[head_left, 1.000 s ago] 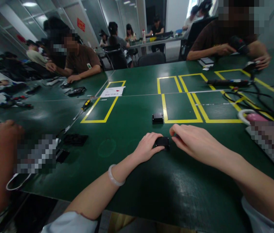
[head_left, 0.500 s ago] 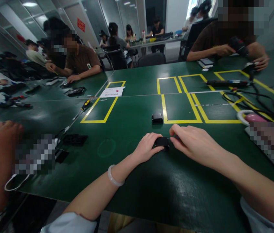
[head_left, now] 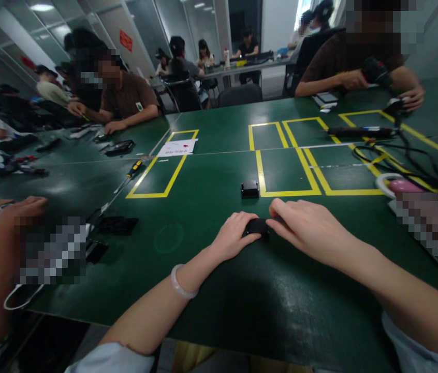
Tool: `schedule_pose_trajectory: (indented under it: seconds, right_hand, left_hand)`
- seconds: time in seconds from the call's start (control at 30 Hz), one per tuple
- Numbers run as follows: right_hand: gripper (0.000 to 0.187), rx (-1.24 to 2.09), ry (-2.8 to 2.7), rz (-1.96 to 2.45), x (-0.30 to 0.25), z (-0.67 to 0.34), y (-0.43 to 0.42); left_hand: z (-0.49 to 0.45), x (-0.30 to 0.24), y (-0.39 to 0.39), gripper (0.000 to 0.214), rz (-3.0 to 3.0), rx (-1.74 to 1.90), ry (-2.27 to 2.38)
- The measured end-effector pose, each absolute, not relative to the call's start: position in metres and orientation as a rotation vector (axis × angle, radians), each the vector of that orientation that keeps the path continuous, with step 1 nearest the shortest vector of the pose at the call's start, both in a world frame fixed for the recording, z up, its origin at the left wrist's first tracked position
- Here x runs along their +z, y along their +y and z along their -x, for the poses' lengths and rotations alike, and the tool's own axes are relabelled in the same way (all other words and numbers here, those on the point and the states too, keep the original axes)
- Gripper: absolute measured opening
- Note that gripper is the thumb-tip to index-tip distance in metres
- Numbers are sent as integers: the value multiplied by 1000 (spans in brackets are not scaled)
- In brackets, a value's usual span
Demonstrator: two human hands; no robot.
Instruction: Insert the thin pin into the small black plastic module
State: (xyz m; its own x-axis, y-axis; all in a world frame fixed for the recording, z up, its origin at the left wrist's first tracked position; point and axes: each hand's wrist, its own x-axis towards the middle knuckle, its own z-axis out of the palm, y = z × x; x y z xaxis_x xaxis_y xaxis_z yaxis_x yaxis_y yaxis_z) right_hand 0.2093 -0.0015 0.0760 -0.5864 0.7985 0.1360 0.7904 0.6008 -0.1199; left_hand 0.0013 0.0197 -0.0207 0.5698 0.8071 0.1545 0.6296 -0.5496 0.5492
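Note:
A small black box-shaped part (head_left: 257, 227) rests on the green table, and my left hand (head_left: 234, 234) is closed around its left side, thumb at the near edge and fingers over the far one. My right hand (head_left: 303, 224) is at the part's right end, thumb and fingers curled into a pinch. The thumb tip meets that end; whatever lies between the fingers is hidden. Just beyond my hands sits a second black box-shaped part (head_left: 250, 189), touched by neither hand.
Yellow tape outlines (head_left: 291, 194) mark the table. Leftward lie a yellow-black screwdriver (head_left: 135, 168), a paper sheet (head_left: 177, 147) and black pieces (head_left: 118, 225). Another person's hand (head_left: 20, 212) is at far left. Black cables (head_left: 409, 155) and a white tape roll (head_left: 382, 182) lie right. People sit opposite.
My right hand has shifted slightly left, closing the small gap to the black part's right end. My left hand keeps its hold. The neighbour's hand at far left has moved a little.

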Motion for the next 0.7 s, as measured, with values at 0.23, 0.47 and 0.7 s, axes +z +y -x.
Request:
schedule_pose_trajectory:
  seconds: [0.23,0.47,0.7]
  right_hand:
    - [12,138,-2677,1300,72,-211,0]
    - [13,118,-2643,1298,75,-210,-2]
    - [11,216,-2616,1279,69,-213,2]
  left_hand:
    - [-1,-21,20,34,-2358,554,1145]
    - [-1,-21,20,35,-2362,546,1157]
    - [0,-21,20,34,-2369,553,1152]
